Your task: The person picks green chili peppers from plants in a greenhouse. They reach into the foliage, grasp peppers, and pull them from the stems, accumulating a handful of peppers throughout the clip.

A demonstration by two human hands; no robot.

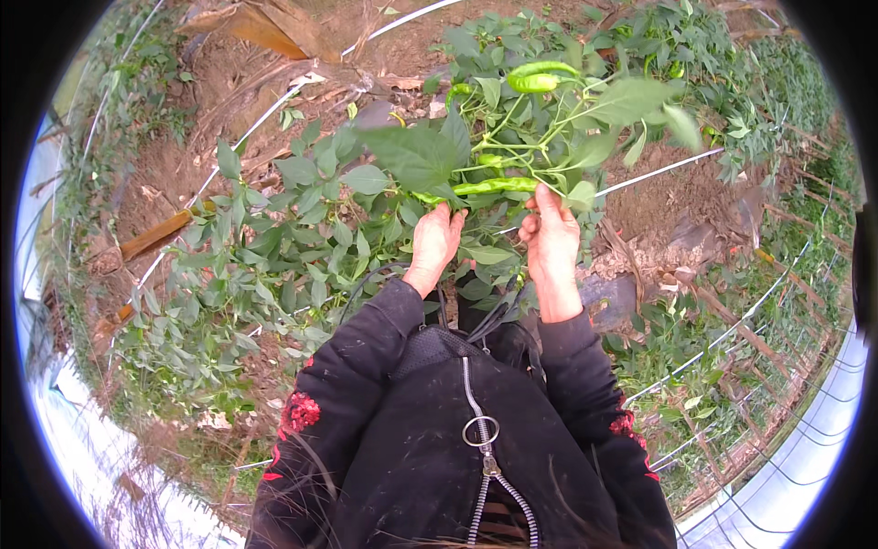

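Observation:
A long, wrinkled green chili pepper (pixel 495 186) lies nearly level across the front of a leafy pepper plant (pixel 274 226). My right hand (pixel 553 250) pinches its right end between thumb and fingers. At the pepper's left part is my left hand (pixel 437 241), its fingertips reaching in under a large leaf (pixel 418 156); the leaf hides whether they grip anything. Above the hands, a curled green pepper (pixel 538 77) hangs on the upper branches. A smaller green pepper (pixel 491 160) sits among the stems just over the long one.
White cords (pixel 658 171) run taut across the plant rows. A wooden stake (pixel 161 232) leans at the left. Dry leaves and torn dark plastic film (pixel 607 300) lie on the brown soil (pixel 631 195). More pepper plants (pixel 720 82) grow at the right.

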